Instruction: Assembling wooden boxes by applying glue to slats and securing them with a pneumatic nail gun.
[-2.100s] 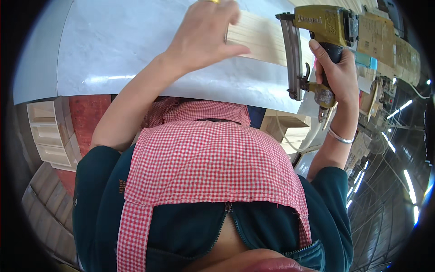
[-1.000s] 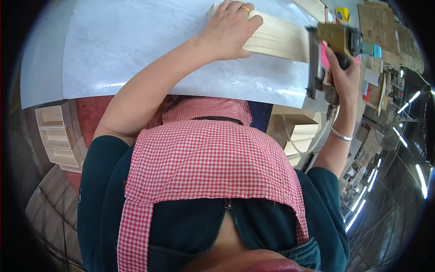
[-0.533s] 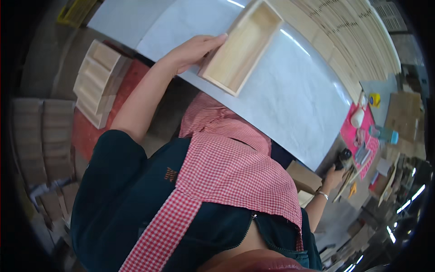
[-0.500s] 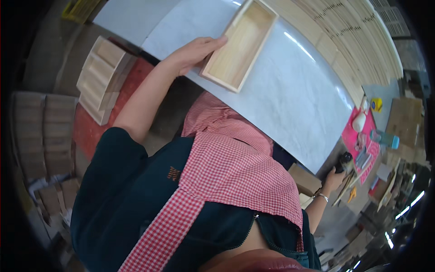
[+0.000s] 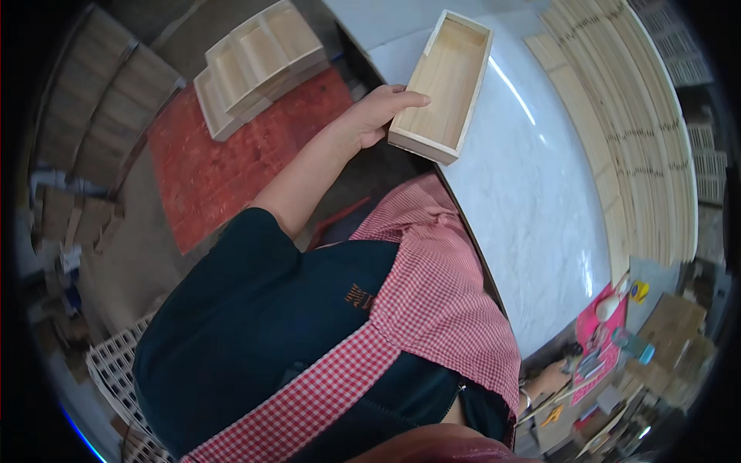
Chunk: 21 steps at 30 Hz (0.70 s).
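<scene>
My left hand [image 5: 376,114] grips the near-left corner of a shallow rectangular wooden box [image 5: 423,145], with the thumb over the rim and the other fingers hidden underneath. The box is open-topped, with nothing inside, and is tilted toward me at the edge of a white marbled table [image 5: 513,231]. Far to the right, my right hand [image 5: 549,378] reaches low beside the workbench, a bracelet on its wrist. Its fingers look closed at a dark, rounded object [image 5: 572,350], too small and blurred to name.
Long stacks of pale wooden pieces [image 5: 644,139] line the table's far side. Divided wooden trays [image 5: 262,54] sit on a red board [image 5: 224,158] at the left. A pink cloth [image 5: 588,318], a white bottle [image 5: 607,309], a teal bottle [image 5: 634,346] and orange-handled scissors [image 5: 552,417] lie at right.
The view has turned left, showing more of the red board and trays. My left hand keeps its grip on the box, now more tilted. My right hand stays by the dark object.
</scene>
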{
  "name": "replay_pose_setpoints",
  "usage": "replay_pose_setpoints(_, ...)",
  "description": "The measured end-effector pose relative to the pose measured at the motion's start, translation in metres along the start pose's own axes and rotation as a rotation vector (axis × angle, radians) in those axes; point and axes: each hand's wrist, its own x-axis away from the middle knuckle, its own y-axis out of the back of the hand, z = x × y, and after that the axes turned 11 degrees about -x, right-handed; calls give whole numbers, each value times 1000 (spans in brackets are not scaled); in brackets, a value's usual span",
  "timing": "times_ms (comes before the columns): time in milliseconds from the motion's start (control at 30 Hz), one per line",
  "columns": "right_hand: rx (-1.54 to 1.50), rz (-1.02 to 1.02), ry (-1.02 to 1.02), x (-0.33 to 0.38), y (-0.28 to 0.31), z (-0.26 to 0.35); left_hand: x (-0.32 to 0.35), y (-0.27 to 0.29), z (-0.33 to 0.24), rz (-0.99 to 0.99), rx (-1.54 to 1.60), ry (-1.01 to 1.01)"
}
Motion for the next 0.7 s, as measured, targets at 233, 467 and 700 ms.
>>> replay_pose_setpoints(233, -205, 41, 202, -47, 12, 74, 61, 75, 1, -230, 84, -140)
replay_pose_setpoints(467, -413, 71, 487, -57, -13, 188, 72, 170, 11, -591, 183, -231)
replay_pose_setpoints(700, -370, 146, 567, 5, 11, 257, 73, 303, 11, -1051, 128, -209)
